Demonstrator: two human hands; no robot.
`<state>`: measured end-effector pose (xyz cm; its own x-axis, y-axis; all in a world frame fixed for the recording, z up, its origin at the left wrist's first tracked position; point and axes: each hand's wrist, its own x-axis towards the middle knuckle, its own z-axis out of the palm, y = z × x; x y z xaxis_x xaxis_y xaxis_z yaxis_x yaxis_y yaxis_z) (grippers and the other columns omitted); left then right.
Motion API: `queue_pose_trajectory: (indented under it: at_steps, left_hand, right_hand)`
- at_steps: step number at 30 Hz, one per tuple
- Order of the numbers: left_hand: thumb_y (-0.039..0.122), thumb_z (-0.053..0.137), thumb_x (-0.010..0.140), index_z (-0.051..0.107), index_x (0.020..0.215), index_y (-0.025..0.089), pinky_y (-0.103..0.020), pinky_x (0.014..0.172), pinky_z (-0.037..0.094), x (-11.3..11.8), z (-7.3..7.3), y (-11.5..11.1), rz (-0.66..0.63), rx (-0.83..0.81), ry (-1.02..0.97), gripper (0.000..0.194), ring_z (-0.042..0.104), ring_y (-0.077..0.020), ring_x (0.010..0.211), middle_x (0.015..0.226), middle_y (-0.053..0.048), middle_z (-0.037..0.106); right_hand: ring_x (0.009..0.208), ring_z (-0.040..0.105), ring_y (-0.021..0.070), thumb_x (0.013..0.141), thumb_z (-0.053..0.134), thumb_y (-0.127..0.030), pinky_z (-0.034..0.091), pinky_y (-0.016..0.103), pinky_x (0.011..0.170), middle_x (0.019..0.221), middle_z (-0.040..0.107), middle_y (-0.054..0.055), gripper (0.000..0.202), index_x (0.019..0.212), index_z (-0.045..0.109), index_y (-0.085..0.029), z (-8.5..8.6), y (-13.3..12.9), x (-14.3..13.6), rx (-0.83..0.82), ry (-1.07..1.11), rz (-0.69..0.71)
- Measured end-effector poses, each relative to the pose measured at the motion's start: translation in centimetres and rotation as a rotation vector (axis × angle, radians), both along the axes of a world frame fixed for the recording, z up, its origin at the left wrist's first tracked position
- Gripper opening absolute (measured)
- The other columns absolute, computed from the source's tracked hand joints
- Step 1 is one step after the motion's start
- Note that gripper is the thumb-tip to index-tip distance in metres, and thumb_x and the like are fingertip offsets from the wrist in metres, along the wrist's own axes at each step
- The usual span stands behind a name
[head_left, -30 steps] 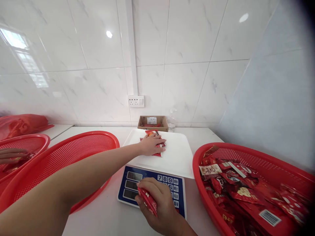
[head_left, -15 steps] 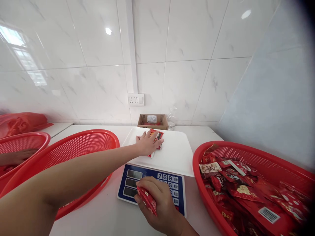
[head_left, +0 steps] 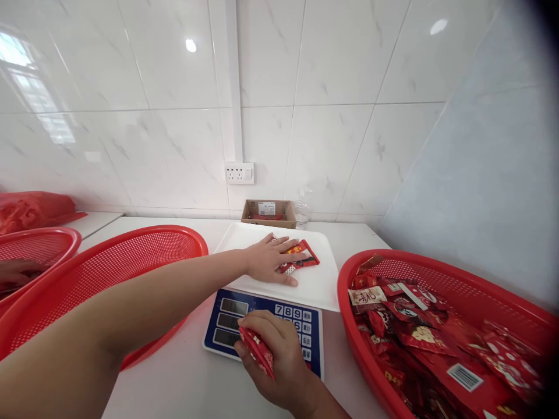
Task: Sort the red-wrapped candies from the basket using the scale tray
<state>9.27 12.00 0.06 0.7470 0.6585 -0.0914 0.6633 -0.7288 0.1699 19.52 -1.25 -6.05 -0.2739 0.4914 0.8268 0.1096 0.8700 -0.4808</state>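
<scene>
Partly hidden pkts (head_left: 311,251) under L grip (head_left: 267,260), keypad (head_left: 305,327) part-blocked by R grip (head_left: 279,355)

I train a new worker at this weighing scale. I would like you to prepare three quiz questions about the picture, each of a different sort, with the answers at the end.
1. True or false: the right hand grips a red packet.

2. Choose one. The left hand, fingers spread, is over packets that lie on:
a) the wall socket
b) the white pan
c) the red bag

3. Fill the gap: behind the pan, near the wall, stands an open brown ____.

Key: 1 true; 2 b; 3 cardboard box.
</scene>
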Motion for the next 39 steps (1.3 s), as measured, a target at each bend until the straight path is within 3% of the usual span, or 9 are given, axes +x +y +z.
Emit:
queue_pose_trajectory:
  at_steps: [2, 7, 9, 12, 16, 22, 27, 33, 39]
  left_hand:
    - [0.072, 0.037, 0.080, 0.020, 0.146, 0.036, -0.050, 0.113, 0.000, -0.3, 0.4, -0.5, -0.043, -0.004, 0.012, 0.077, 0.006, -0.0279, 0.143, 0.157, 0.000, 0.010]
    - [0.062, 0.018, 0.089, 0.015, 0.148, 0.024, -0.055, 0.111, 0.009, 0.4, 0.7, -1.4, 0.386, 0.019, -0.020, 0.070, 0.010, -0.0291, 0.143, 0.156, -0.010, 0.015]
    - [0.056, 0.014, 0.091, 0.016, 0.147, 0.019, -0.059, 0.109, 0.014, 1.1, 0.3, -1.4, 0.472, 0.018, -0.016, 0.068, 0.013, -0.0328, 0.141, 0.154, -0.015, 0.020]
    - [0.055, 0.012, 0.091, 0.019, 0.146, 0.019, -0.061, 0.107, 0.018, 2.2, -0.6, -0.9, 0.521, 0.008, -0.017, 0.066, 0.016, -0.0347, 0.140, 0.153, -0.016, 0.023]
    - [0.065, 0.011, 0.087, 0.022, 0.146, 0.019, -0.064, 0.106, 0.015, 3.0, -1.3, 0.1, 0.482, 0.024, -0.019, 0.075, 0.012, -0.0369, 0.140, 0.154, -0.017, 0.020]
    - [0.074, 0.023, 0.081, 0.021, 0.146, 0.027, -0.052, 0.112, 0.012, 1.9, -1.1, 1.3, 0.230, 0.016, -0.008, 0.080, 0.012, -0.0290, 0.142, 0.155, -0.009, 0.020]
    - [0.075, 0.028, 0.079, 0.023, 0.146, 0.023, -0.045, 0.113, 0.015, 0.8, -1.1, 1.7, 0.152, 0.038, -0.038, 0.085, 0.017, -0.0273, 0.141, 0.154, -0.009, 0.024]
    - [0.065, 0.034, 0.085, 0.022, 0.145, 0.020, -0.041, 0.113, 0.018, 0.6, -0.6, 0.1, 0.201, 0.111, -0.120, 0.077, 0.038, -0.0238, 0.131, 0.145, -0.010, 0.041]
    - [0.071, 0.024, 0.083, 0.021, 0.145, 0.019, -0.055, 0.112, 0.009, 2.6, -0.8, -1.3, 0.311, 0.116, -0.117, 0.081, 0.017, -0.0298, 0.140, 0.150, -0.012, 0.031]
  right_hand:
    - [0.075, 0.065, 0.0164, 0.085, 0.055, -0.020, 0.054, 0.026, 0.064, 0.082, 0.068, 0.008, 0.016, 0.101, 0.057, -0.018, 0.0, 0.0, 0.0, 0.002, 0.005, 0.002]
    - [0.077, 0.065, 0.0166, 0.084, 0.056, -0.020, 0.053, 0.026, 0.065, 0.084, 0.068, 0.008, 0.017, 0.101, 0.057, -0.017, 0.0, -0.1, 0.0, 0.003, -0.004, 0.016]
    - [0.076, 0.065, 0.0167, 0.084, 0.056, -0.020, 0.053, 0.026, 0.065, 0.084, 0.068, 0.008, 0.017, 0.100, 0.057, -0.017, 0.0, -0.1, 0.0, 0.002, -0.011, 0.013]
    - [0.076, 0.065, 0.0166, 0.084, 0.056, -0.019, 0.053, 0.026, 0.066, 0.084, 0.068, 0.008, 0.016, 0.100, 0.057, -0.017, -0.1, -0.1, 0.0, -0.004, -0.015, 0.002]
    - [0.075, 0.065, 0.0167, 0.085, 0.055, -0.020, 0.052, 0.026, 0.064, 0.084, 0.068, 0.007, 0.016, 0.101, 0.057, -0.017, -0.3, 0.0, 0.0, -0.012, -0.025, -0.006]
    - [0.075, 0.065, 0.0166, 0.084, 0.056, -0.018, 0.051, 0.026, 0.064, 0.083, 0.068, 0.008, 0.015, 0.099, 0.057, -0.016, -0.4, 0.2, 0.0, -0.007, -0.024, -0.006]
    - [0.075, 0.064, 0.0167, 0.083, 0.057, -0.017, 0.052, 0.025, 0.064, 0.083, 0.067, 0.008, 0.016, 0.099, 0.057, -0.015, -0.4, 0.2, 0.0, -0.019, -0.026, 0.004]
    - [0.074, 0.064, 0.0162, 0.084, 0.057, -0.018, 0.052, 0.025, 0.064, 0.081, 0.067, 0.008, 0.016, 0.099, 0.057, -0.016, -0.3, 0.1, 0.0, -0.002, -0.016, 0.002]
    - [0.075, 0.064, 0.0160, 0.083, 0.057, -0.018, 0.052, 0.025, 0.064, 0.083, 0.068, 0.007, 0.016, 0.099, 0.057, -0.017, -0.4, 0.1, 0.0, -0.002, -0.027, 0.004]
